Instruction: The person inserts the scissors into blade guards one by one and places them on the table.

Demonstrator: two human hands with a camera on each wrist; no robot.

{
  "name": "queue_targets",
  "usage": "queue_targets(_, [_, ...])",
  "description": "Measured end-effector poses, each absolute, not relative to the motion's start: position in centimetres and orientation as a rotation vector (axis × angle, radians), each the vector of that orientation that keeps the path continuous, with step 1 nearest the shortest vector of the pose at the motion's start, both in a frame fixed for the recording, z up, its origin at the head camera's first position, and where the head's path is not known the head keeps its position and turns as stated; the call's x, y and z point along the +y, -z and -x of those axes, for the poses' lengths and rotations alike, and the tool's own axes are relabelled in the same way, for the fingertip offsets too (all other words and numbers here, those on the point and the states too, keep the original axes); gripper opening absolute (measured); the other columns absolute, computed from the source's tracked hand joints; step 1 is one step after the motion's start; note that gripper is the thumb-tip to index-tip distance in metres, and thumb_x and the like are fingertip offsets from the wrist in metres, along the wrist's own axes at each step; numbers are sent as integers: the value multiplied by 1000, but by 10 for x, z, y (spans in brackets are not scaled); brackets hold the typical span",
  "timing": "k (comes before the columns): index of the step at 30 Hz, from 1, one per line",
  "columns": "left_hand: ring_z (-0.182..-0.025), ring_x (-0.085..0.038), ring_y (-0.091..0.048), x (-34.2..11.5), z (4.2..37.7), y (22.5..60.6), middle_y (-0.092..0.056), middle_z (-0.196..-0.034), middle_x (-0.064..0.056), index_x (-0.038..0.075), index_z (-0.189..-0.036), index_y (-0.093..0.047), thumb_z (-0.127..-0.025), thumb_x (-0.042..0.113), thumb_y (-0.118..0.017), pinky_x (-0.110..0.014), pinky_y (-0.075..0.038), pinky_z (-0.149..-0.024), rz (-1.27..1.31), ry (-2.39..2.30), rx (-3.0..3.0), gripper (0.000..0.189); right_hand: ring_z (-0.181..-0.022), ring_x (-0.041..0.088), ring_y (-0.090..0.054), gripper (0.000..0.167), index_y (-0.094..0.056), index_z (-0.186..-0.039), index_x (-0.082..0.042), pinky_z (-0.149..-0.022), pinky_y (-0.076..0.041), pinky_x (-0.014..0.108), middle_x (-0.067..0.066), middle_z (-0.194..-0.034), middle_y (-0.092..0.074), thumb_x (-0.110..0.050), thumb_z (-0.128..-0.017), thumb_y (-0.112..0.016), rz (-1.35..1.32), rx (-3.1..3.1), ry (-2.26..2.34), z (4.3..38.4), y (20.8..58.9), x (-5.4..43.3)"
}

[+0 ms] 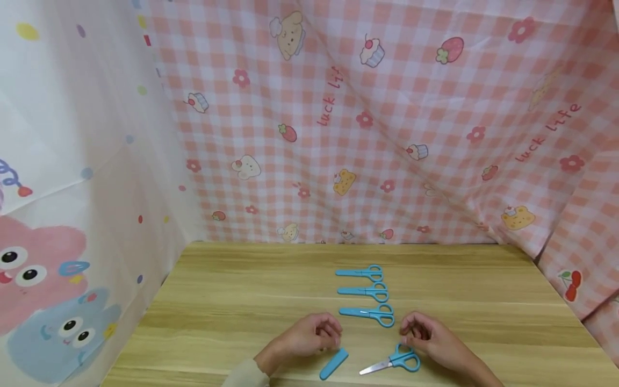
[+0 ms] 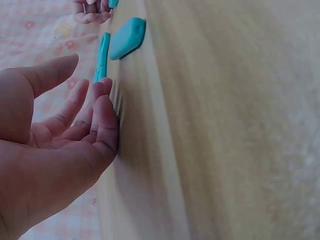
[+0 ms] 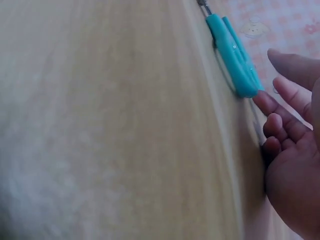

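My left hand (image 1: 311,334) rests on the table with loosely curled fingers and holds nothing. Just in front of it lies a blue blade cover (image 1: 334,364), slanted on the wood; the left wrist view shows the same cover (image 2: 128,39) beyond the fingertips. To its right lies a pair of scissors (image 1: 393,363) with bare metal blades pointing left and blue handles at the right. My right hand (image 1: 432,338) is beside those handles, fingers loosely bent and nothing in its grasp. In the right wrist view the scissors' handles (image 3: 235,60) lie right at the fingertips.
Three more blue scissors, the far pair (image 1: 360,273), the middle pair (image 1: 364,292) and the near pair (image 1: 367,313), lie in a column behind the hands, blades covered, handles to the right. A pink checked cloth (image 1: 309,140) hangs behind the wooden table (image 1: 217,301).
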State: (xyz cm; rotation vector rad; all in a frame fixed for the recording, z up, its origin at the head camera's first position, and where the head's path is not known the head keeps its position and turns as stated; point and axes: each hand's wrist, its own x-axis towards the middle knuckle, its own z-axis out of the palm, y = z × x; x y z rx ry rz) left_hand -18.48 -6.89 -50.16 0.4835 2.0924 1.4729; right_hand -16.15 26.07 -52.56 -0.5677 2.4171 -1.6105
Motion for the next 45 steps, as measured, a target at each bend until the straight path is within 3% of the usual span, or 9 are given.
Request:
queue_targets(8, [-81,-10,-56,-71,186,502,-65,-97,-4,7,-107,-65,-85,5,-76,-19,-45,-71,-584,-1388,2099,26,-70,8,-43,32,-57,-111,-1,-56,-37,31,19,-89,-53,-15,-88,-74,769,2357,1591,164,527,262])
queue_targets(19, [-76,-8,-53,-70,186,502,-63,-91,-1,10,-106,-65,-79,1,-81,-18,-44,-69,-587,-1323,2123,32,-76,21,-45,36,-58,-113,-8,-61,-38,30,13,-89,-52,-21,-85,-77,810,2369,1541,160,529,260])
queue_targets(30, [-72,-7,-50,-67,186,501,-59,-86,2,14,-104,-65,-75,2,-84,-18,-42,-66,-630,-1221,2202,37,-86,19,-44,40,-58,-115,-12,-67,-36,31,11,-105,-53,-23,-83,-80,812,2390,1500,159,528,260])
queue_targets(45, [-70,-3,-52,-67,186,502,-64,-81,0,10,-105,-64,-74,-1,-84,-17,-44,-67,-660,-1250,2187,38,-89,19,-46,37,-61,-114,-12,-71,-38,29,10,-112,-59,-24,-84,-79,848,2366,1478,161,529,261])
